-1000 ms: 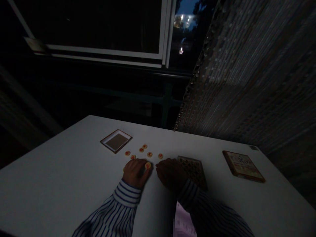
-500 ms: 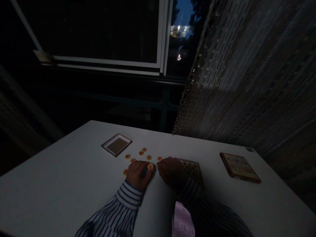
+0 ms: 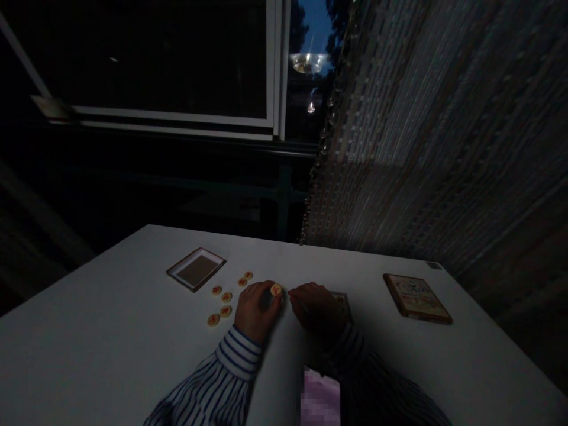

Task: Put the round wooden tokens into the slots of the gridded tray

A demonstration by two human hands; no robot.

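Note:
My left hand is closed, with a round Chinese chess piece pinched between thumb and fingertips. The piece is pale with a red character on it. Just to its right, my right hand has its fingers curled together; anything inside them is hidden. Left of my left hand lie several loose chess pieces, flat on the white table. Partly covered by my right hand, a shallow tray holds more pieces.
An open, shallow frame-like box part lies at the left on the white table. On the right is a flat box with a printed top. A beaded curtain hangs behind the table's right side, near a dark window.
My view has shifted slightly. My left hand has moved right with the chess piece, uncovering pieces at its left. Two pieces that lay beyond and between my hands no longer show separately.

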